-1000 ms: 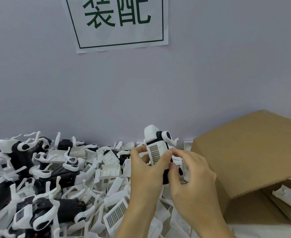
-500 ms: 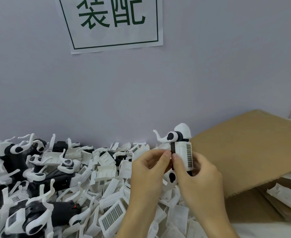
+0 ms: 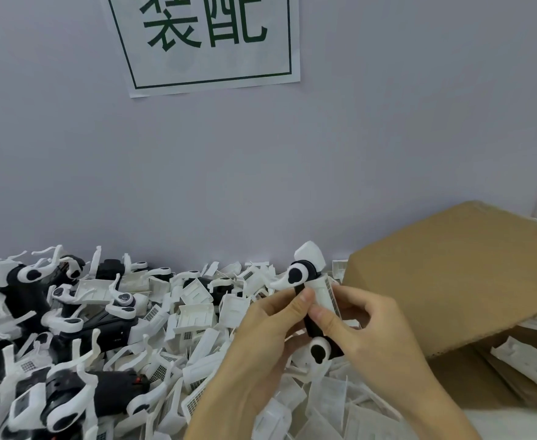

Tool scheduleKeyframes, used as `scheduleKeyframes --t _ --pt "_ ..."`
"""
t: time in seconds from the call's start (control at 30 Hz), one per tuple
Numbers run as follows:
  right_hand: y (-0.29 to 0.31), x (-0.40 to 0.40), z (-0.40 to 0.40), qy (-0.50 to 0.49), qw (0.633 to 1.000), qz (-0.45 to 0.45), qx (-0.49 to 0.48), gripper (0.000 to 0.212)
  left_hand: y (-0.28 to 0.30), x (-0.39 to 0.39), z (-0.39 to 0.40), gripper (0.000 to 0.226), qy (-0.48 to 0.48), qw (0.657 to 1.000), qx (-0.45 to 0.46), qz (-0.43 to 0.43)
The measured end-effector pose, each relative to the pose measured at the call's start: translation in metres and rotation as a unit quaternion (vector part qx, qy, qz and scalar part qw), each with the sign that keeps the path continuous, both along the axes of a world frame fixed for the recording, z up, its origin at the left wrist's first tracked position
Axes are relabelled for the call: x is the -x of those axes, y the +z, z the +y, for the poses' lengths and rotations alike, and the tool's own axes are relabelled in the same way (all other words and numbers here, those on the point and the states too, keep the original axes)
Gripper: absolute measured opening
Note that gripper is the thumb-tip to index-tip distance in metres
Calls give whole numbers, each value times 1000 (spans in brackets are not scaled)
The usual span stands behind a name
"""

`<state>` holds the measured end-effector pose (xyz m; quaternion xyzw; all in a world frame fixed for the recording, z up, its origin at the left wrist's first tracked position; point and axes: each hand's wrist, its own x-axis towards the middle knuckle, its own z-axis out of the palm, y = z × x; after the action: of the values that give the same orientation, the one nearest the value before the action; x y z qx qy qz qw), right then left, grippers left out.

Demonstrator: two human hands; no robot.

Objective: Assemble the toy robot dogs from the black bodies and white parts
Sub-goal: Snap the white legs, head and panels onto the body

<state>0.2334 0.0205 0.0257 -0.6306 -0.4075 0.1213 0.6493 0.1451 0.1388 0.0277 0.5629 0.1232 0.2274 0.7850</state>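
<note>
- Your left hand (image 3: 262,331) and right hand (image 3: 368,331) meet in front of you, above the heap of loose white parts (image 3: 197,315), and both hold one toy robot dog (image 3: 313,300).
- The dog stands roughly on end: a white end piece is at the top, its black body runs down between your hands, and a white leg joint with a black centre shows at the bottom, just below your right thumb.
- Your left thumb lies against the black strip on the dog's left side, just under the upper white leg, with the other left fingers curled behind it.
- Your right thumb and forefinger pinch the body from the other side; the white panel with a grid pattern faces your right palm. The two thumb tips nearly touch.
- Further black bodies with white legs already fitted (image 3: 54,398) lie piled at the left, mixed in with the loose parts.
- A brown cardboard box (image 3: 451,281) sits just to the right of your hands, its flap raised, with white pieces (image 3: 527,363) lying inside at the lower right.
- Everything sits against a pale wall (image 3: 260,169), where a white paper sign (image 3: 210,42) with green characters and a green border hangs above.
</note>
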Motion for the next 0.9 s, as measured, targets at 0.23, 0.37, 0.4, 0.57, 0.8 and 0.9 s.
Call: scheduleKeyframes --t 0.23,0.37,0.4,0.57,0.8,0.9 --pt "-6 9 12 -126 990 -57 28 6 1 -5 -7 29 59 997 45 15" --pt "-2 8 10 -104 992 -49 60 13 0 -3 -4 26 76 996 32 22" --pt "0 5 7 -89 993 -37 72 17 -1 -3 -4 22 78 996 23 25" --pt "-1 9 12 -177 974 -107 95 10 -2 -8 -8 18 96 995 -1 23" --pt "7 2 0 -60 995 -8 74 22 -4 -7 -7 18 79 997 -20 14" --pt "2 11 11 -181 971 -127 93 10 -5 -9 -6 19 97 995 1 1"
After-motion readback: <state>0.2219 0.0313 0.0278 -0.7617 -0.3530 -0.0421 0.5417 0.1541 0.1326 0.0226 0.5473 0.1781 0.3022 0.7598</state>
